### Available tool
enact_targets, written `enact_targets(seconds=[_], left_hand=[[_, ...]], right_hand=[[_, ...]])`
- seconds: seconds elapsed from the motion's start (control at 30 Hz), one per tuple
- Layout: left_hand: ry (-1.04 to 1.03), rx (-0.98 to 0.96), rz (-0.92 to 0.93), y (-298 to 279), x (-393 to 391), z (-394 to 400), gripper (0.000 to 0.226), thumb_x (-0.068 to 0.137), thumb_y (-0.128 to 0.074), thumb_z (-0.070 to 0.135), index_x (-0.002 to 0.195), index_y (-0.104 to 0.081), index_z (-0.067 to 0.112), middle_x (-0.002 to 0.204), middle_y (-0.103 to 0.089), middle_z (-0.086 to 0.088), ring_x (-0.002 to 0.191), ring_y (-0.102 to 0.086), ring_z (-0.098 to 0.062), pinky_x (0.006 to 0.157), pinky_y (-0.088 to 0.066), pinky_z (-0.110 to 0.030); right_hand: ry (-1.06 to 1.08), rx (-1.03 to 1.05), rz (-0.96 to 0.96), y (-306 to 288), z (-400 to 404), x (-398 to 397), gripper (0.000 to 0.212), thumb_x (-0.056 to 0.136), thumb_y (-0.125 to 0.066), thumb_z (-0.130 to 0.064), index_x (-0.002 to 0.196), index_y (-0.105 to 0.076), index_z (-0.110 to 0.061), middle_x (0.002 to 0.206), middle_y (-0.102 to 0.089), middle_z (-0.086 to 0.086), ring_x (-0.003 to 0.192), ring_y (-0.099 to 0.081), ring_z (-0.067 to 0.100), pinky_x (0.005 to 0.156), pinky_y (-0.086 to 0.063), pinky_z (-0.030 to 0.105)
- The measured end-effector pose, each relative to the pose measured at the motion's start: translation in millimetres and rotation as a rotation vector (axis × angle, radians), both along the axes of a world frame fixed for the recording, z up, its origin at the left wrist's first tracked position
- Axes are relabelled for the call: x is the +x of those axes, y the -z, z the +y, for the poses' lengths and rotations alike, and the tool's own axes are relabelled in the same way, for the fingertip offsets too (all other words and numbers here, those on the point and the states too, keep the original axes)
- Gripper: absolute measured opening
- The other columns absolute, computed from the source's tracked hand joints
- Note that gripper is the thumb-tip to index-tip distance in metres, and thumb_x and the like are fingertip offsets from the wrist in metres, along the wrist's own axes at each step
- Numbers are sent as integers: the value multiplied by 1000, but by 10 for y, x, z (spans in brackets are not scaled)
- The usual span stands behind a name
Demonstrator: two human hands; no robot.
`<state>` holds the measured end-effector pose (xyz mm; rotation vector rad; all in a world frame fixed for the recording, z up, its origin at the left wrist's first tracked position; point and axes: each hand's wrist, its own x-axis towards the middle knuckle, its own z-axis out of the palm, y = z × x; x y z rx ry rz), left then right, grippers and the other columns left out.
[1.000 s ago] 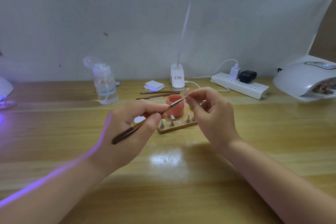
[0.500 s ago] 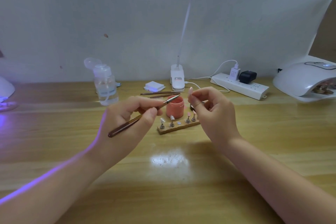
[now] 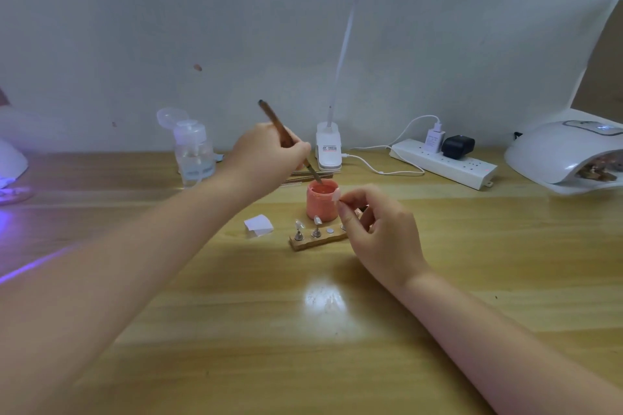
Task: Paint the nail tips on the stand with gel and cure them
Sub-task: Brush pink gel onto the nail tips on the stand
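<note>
From the head camera, I see the left hand (image 3: pixel 266 158) gripping a brown-handled brush (image 3: pixel 286 138), its handle tilted up and to the left, its metal end dipped into the open pink gel pot (image 3: pixel 322 200) at the middle of the wooden table (image 3: pixel 472 263). The right hand (image 3: pixel 377 229) hovers just right of the pot, its thumb and forefinger pinching a small pale nail tip (image 3: pixel 336 196) near the pot's rim; the other fingers curl loosely. The two hands are apart, with the pot between them.

Just in front of the pot lies the wooden stand (image 3: pixel 317 239), with two clear tips (image 3: pixel 298 224) standing on pegs at its left end and a bare metal disc beside them; its right end is hidden behind the right hand. A folded white pad (image 3: pixel 258 225) rests left of the stand.

Farther back I make out a clear pump bottle (image 3: pixel 194 152), spare brushes (image 3: pixel 310 175) lying flat, the clamp base of the desk lamp (image 3: pixel 328 148), a white power strip (image 3: pixel 445 163) with two plugs, and a white curing lamp (image 3: pixel 566 155) at the far right. Violet light spills along the table's left edge.
</note>
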<state>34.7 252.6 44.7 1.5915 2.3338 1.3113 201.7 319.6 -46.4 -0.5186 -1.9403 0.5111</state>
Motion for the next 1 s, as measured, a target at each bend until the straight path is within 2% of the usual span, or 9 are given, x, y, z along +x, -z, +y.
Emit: enact_targets(seconds=[0.07, 0.17, 0.3, 0.4, 0.47, 0.6, 0.67, 0.83, 1.0], left_hand=[[3, -132, 72, -37, 27, 144, 28, 89, -57, 24, 78, -68, 1, 72, -68, -13, 63, -56, -23, 59, -41, -32], [4, -261, 70, -33, 49, 282, 22, 86, -55, 20, 76, -63, 2, 67, -57, -8, 62, -49, -22, 61, -37, -32], [3, -350, 37, 13, 55, 358, 22, 83, -57, 19, 84, -68, 0, 75, -64, -9, 66, -49, -21, 62, -35, -31], [9, -352, -29, 57, 67, 378, 19, 83, -60, 19, 78, -70, 3, 75, -67, -5, 70, -52, -21, 64, -38, -30], [-10, -306, -112, 60, 61, 383, 18, 82, -61, 16, 76, -72, 3, 72, -66, -3, 68, -52, -20, 64, -38, -30], [-67, -151, -367, 18, 5, 363, 16, 84, -63, 15, 73, -71, 8, 50, -63, 8, 62, -53, -10, 56, -43, -27], [-98, -94, -521, 4, -32, 335, 14, 86, -63, 18, 74, -68, 12, 47, -62, 10, 55, -48, -7, 46, -36, -21], [-130, -53, -750, 30, -169, 250, 14, 88, -60, 23, 76, -66, 18, 48, -63, 12, 52, -41, -8, 48, -29, -21], [-104, -93, -866, 62, -267, 195, 21, 91, -55, 27, 73, -64, 22, 52, -62, 14, 50, -43, -6, 45, -28, -21]], right_hand=[[-6, -2, 9, 1, 1, -5, 4, 86, -70, -12, 85, -68, -15, 71, -64, -9, 51, -49, 19, 52, -43, 32], [-18, -3, 20, 3, 6, -4, 4, 86, -70, -11, 85, -68, -15, 71, -64, -9, 50, -49, 20, 52, -43, 33], [1, -5, 10, 3, 20, 1, 4, 86, -69, -12, 84, -67, -15, 69, -64, -6, 52, -50, 18, 54, -44, 34], [7, -15, 9, 0, 28, 4, 3, 86, -69, -12, 85, -67, -14, 71, -66, -4, 53, -50, 17, 55, -45, 37], [7, -18, 11, -2, 30, 6, 3, 86, -69, -12, 85, -67, -14, 71, -66, -4, 52, -49, 17, 56, -46, 38], [9, -19, 9, -1, 30, 6, 3, 86, -69, -12, 85, -67, -14, 70, -65, -5, 52, -50, 16, 56, -46, 37], [8, -22, 10, 0, 25, 4, 3, 86, -69, -12, 85, -67, -15, 70, -65, -6, 52, -49, 16, 55, -46, 36], [9, -29, 14, -6, 28, 8, 3, 86, -69, -13, 85, -67, -15, 71, -66, -4, 53, -49, 16, 57, -44, 35], [12, -31, 7, -6, 29, 15, 6, 86, -69, -12, 85, -66, -17, 72, -66, -7, 53, -49, 16, 56, -42, 31]])
